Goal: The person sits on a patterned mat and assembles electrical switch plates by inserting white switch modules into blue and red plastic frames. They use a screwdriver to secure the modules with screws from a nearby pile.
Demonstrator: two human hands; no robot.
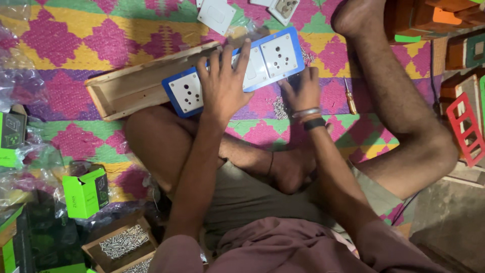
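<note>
A long blue panel [283,40] with white sockets and switches lies tilted on a wooden box [131,88] on the patterned mat. My left hand [225,83] rests flat on the middle of the panel, fingers spread. My right hand [301,91], with wristbands, reaches down to a small pile of screws [279,107] on the mat just below the panel's right end; whether it grips any I cannot tell. My crossed legs fill the middle of the view.
A screwdriver [349,96] lies on the mat to the right. White switch plates [216,15] lie at the top. A wooden tray of screws [121,242] and green boxes [86,193] sit lower left. Red and wooden boxes [467,126] stand at the right.
</note>
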